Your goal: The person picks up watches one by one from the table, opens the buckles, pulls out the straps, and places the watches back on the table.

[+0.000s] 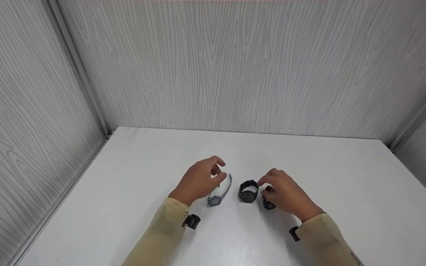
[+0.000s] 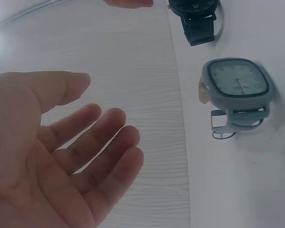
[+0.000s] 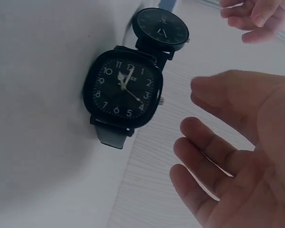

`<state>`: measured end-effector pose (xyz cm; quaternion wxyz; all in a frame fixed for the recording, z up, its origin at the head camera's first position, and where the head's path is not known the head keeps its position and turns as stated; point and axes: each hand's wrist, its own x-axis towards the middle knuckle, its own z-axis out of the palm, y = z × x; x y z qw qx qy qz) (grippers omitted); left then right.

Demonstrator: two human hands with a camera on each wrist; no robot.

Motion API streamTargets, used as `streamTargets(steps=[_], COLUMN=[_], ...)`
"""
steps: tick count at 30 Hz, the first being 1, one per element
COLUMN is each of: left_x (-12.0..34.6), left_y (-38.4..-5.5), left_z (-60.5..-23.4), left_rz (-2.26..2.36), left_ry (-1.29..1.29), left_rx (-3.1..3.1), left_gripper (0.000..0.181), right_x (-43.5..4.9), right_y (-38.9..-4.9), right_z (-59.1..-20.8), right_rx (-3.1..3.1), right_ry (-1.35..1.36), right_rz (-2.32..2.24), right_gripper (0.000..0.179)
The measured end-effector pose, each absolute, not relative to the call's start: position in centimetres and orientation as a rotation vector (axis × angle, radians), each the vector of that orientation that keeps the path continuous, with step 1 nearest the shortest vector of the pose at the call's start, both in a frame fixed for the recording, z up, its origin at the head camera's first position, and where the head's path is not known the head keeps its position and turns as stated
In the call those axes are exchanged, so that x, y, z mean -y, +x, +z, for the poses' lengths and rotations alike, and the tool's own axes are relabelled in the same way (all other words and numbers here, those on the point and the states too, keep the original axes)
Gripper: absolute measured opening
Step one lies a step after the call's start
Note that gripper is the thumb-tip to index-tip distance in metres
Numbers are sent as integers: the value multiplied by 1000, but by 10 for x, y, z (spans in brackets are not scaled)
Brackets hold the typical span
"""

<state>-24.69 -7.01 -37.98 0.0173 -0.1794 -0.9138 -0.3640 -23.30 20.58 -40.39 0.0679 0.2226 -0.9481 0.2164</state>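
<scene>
Probably lined up already, with grey watch point(image 1: 215, 200) left of round black watch point(image 1: 248, 196), square black watch point(image 3: 122, 90) right of it. Gripping nothing with relaxed left hand point(image 1: 199, 180) or right hand point(image 1: 286, 193); can't tell remaining steps.

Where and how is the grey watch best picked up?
Probably by the case of the grey watch, pinching its opposite side edges from above with the left hand, the nearer one. The case looks rigid and its edges are exposed; the strap is unfastened and curves away, so a grip there might let the watch swing.
</scene>
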Motion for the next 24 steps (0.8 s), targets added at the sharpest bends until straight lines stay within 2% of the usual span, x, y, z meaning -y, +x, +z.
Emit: streamTargets(steps=[11,24], left_x=[66,63], left_y=[-247,-245], left_z=[-385,-385], left_rz=[-1114,-1117], left_ry=[-616,-638], left_rx=[2901,2902], left_gripper=[25,21], right_x=[-191,-196], right_y=[-241,-245], right_z=[-415,-414], right_rx=[2854,2709], right_ry=[752,863], right_rz=[367,313], right_gripper=[25,17])
